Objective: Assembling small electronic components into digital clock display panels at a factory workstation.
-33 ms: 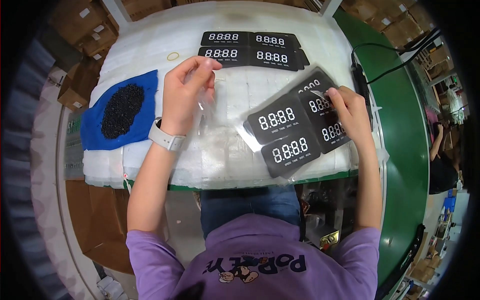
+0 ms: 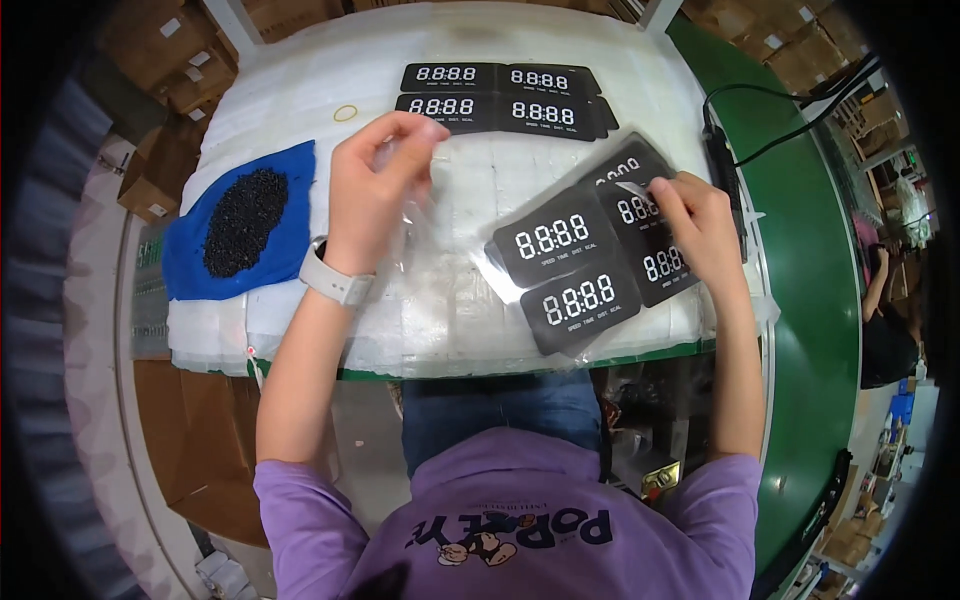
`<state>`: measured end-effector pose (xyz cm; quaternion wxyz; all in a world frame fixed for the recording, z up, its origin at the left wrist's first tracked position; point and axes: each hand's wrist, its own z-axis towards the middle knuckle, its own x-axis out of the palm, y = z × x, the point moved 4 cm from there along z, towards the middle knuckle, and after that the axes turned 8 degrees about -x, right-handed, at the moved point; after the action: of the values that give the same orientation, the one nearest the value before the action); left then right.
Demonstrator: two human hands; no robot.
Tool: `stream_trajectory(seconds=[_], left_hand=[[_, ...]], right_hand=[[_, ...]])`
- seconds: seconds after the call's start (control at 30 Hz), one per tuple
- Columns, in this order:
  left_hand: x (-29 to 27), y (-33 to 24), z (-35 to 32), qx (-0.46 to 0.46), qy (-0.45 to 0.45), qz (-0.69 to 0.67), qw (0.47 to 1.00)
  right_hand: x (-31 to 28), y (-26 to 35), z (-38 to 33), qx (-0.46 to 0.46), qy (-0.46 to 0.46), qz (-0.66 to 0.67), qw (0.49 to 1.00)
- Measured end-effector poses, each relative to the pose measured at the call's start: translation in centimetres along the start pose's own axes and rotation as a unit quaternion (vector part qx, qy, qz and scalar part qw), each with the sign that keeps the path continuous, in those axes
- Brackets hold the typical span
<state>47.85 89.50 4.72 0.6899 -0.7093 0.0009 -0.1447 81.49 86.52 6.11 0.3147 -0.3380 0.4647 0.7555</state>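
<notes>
My left hand, a white-strapped watch on its wrist, is raised above the table's middle with thumb and fingers pinched together. Clear plastic film hangs faintly below its fingers, slightly blurred. At the right, my right hand grips the edge of a tilted stack of black display overlay sheets printed with white digits. Shiny clear film covers that stack and sticks out past its left edge. By my right thumb a whitish film corner shows. My right fingers beneath the sheets are hidden.
More black overlay sheets lie overlapped at the table's far side. A yellow rubber band rests left of them. On a blue cloth is a heap of small black pieces. Black cables run along the right, above a green surface.
The left hand's fingertips have shifted slightly to the right, and the film below them has moved a little. The right hand and the sheets under it have hardly moved.
</notes>
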Motion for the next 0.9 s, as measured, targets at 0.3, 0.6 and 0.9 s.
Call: stream_trajectory(seconds=[0.3, 0.6, 0.9], left_hand=[[12.0, 1.1, -0.5, 0.283, 0.040, 0.449, 0.846], [12.3, 3.9, 1.4, 0.204, 0.077, 0.463, 0.859], [13.1, 3.9, 1.6, 0.235, 0.099, 0.494, 0.831]], right_hand=[[2.1, 0.8, -2.2, -0.050, -0.068, -0.045, 0.995], [2.0, 0.4, -2.1, -0.076, -0.049, -0.011, 0.996], [2.1, 0.9, -2.4, -0.140, -0.052, 0.000, 0.989]])
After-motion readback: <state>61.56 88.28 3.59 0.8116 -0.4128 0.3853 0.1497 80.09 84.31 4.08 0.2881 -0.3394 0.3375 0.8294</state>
